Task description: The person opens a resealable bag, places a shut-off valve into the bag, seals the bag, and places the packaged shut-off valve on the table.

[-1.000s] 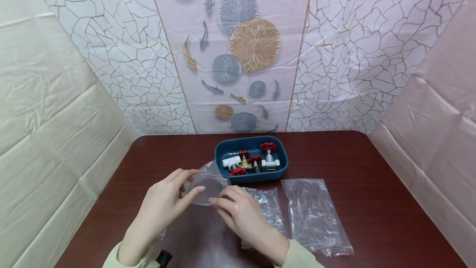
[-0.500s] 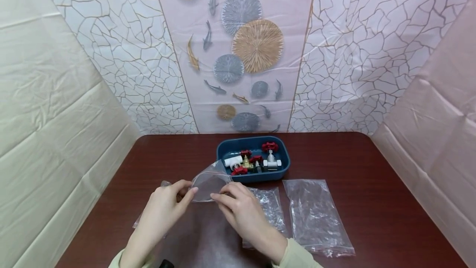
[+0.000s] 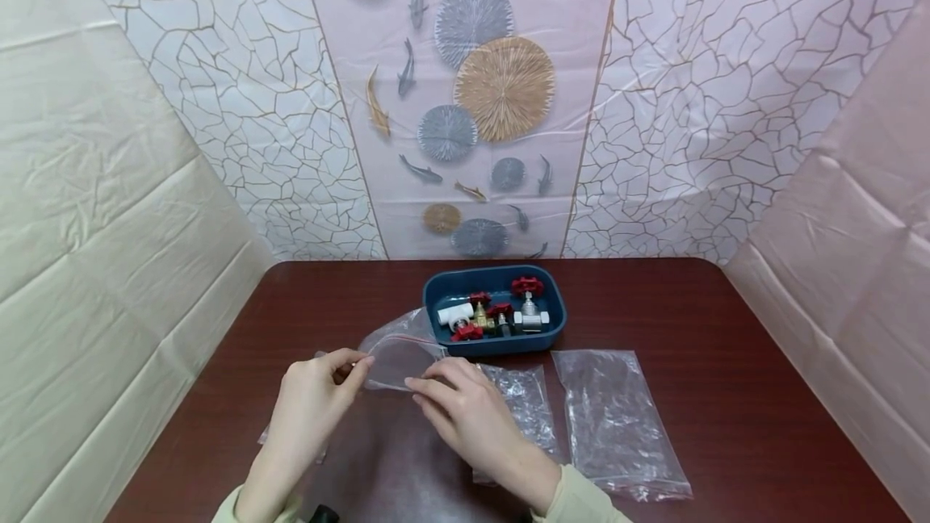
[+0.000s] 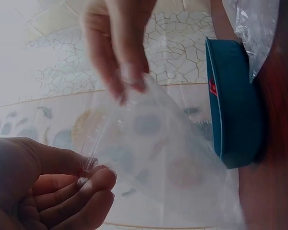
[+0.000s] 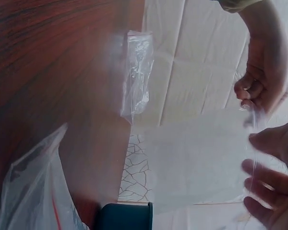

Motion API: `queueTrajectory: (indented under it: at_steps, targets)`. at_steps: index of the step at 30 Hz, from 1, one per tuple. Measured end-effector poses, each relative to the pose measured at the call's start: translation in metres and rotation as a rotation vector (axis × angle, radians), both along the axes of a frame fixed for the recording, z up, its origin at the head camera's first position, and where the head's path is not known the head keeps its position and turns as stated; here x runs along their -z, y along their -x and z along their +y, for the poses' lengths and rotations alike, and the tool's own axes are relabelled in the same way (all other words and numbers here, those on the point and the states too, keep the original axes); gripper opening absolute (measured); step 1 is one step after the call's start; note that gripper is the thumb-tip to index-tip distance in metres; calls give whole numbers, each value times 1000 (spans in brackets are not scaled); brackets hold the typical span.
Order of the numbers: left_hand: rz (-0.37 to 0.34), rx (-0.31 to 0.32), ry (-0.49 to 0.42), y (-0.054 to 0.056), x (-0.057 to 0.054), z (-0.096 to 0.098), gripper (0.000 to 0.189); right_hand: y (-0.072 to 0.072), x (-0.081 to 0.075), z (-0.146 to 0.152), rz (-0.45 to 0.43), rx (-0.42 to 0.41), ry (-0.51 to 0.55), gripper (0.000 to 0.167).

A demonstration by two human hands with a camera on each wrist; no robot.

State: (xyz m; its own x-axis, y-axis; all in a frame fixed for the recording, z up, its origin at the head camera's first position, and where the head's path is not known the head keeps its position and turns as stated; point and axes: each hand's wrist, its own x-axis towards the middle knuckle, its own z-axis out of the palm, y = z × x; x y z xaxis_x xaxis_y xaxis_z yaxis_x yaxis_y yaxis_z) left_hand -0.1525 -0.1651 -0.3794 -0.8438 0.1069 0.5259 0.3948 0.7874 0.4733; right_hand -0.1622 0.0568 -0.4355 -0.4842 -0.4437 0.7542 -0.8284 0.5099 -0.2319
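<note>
A clear zip bag [image 3: 398, 363] is held up between both hands, its mouth spread toward me. My left hand [image 3: 308, 406] pinches the left side of the rim between thumb and fingers; the left wrist view shows this hand [image 4: 53, 187] closely. On the other side, my right hand [image 3: 468, 410] holds the rim with thumb and fingertips. The bag [image 5: 197, 158] looks flat, with nothing visible inside. Just behind it stands a blue tray [image 3: 501, 347] with several valves, including a silver one [image 3: 530, 321] with a red handwheel and a white one [image 3: 454, 315].
Two more clear bags lie to the right: a crumpled one [image 3: 523, 406] partly under my right forearm and a larger flat one [image 3: 625, 418]. Another bag [image 3: 265, 432] lies mostly hidden behind my left arm. Beige cloth walls [image 3: 145, 265] flank the table.
My left hand has shifted slightly left and down, its thumb and fingers drawing together on the bag's rim. The bag's mouth is pulled wider. My right hand has barely moved.
</note>
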Motion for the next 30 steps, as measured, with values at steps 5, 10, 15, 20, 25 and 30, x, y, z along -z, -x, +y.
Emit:
queueTrajectory:
  at_steps: [5, 10, 15, 20, 25, 30]
  targets:
    - [24, -22, 22, 1, 3, -5, 5, 9, -18, 9, 92, -40, 80, 24]
    - [25, -42, 27, 2, 5, -10, 4, 30, -49, 28, 71, 16, 61, 27]
    - [16, -42, 46, 4, 6, -11, 4, 49, -72, 43, -18, 104, -12, 22]
    - [6, -38, 65, 6, 5, -9, 6, 63, -79, 48, -176, 173, -115, 21]
    - [22, -29, 75, 6, 5, -9, 8, 87, -72, 41, -372, 207, -260, 22]
    - [39, -16, 85, 7, 8, -7, 5, 118, -53, 34, -551, 191, -346, 25]
